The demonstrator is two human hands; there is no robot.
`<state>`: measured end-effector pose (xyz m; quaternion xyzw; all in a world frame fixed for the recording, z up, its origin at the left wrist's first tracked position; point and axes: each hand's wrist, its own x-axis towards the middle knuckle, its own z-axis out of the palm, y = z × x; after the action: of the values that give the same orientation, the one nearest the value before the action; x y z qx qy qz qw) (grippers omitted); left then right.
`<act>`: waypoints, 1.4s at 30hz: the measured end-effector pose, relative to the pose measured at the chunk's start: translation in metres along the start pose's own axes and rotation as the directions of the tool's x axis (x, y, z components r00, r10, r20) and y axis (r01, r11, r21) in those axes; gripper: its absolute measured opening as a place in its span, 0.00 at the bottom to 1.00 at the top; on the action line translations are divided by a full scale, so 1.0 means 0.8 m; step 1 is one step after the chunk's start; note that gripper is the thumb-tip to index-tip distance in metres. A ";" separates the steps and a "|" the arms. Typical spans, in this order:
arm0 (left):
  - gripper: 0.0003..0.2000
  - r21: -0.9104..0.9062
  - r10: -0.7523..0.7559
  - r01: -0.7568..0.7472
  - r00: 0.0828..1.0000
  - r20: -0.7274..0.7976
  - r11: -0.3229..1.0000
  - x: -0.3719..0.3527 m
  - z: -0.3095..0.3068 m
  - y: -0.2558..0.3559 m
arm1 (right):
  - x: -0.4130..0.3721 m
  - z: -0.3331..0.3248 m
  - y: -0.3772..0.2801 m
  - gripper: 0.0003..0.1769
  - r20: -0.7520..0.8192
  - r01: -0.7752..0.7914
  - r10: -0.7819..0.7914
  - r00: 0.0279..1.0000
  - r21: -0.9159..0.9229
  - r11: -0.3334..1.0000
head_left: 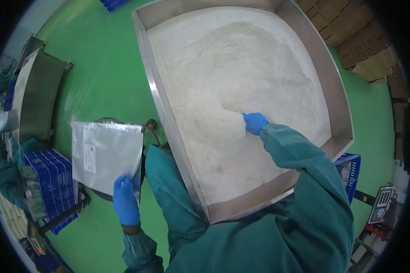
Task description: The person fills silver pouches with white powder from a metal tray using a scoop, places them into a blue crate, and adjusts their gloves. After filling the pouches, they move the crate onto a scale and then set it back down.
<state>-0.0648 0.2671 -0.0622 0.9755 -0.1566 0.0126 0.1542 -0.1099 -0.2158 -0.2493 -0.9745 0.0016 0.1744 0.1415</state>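
A blue-gloved left hand (125, 200) pinches the lower corner of a flat, glossy foil pouch (107, 152) over the green floor (105, 68), while the right hand (254, 122) sinks into fine pale powder (223, 68) heaped in a broad steel tray (255, 199), its grip hidden.

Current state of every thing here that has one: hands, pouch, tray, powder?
left hand: gripping the foil pouch by its lower edge.
right hand: fingers buried in powder.
foil pouch: held flat, label facing up; opening not discernible.
steel tray: uncovered, holding powder.
powder: heaped, hollowed beside the right hand.
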 end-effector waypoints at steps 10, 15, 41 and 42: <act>0.13 -0.023 -0.201 0.202 0.979 0.037 0.979 0.000 -0.023 -0.012 | -0.199 -0.101 -0.038 0.19 0.160 -0.195 0.187 0.969 0.036 0.980; 0.05 0.540 -0.116 0.236 0.962 -0.247 0.808 -0.005 -0.125 -0.005 | -0.235 -0.116 -0.041 0.18 -0.037 -0.224 0.227 0.973 0.077 0.972; 0.09 -0.326 0.353 -0.308 0.931 0.089 0.894 0.094 0.025 0.365 | -0.189 -0.321 -0.164 0.18 0.018 -0.236 0.267 0.964 -0.412 0.880; 0.09 -0.317 0.342 -0.284 0.928 0.147 0.905 0.100 0.018 0.364 | -0.176 -0.324 -0.171 0.18 0.004 -0.269 0.307 0.952 -0.472 0.840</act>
<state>-0.0793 -0.0248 0.0165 0.9004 -0.3267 -0.0835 0.2748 -0.1472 -0.1631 0.0696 -0.9606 0.1006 0.2273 -0.1243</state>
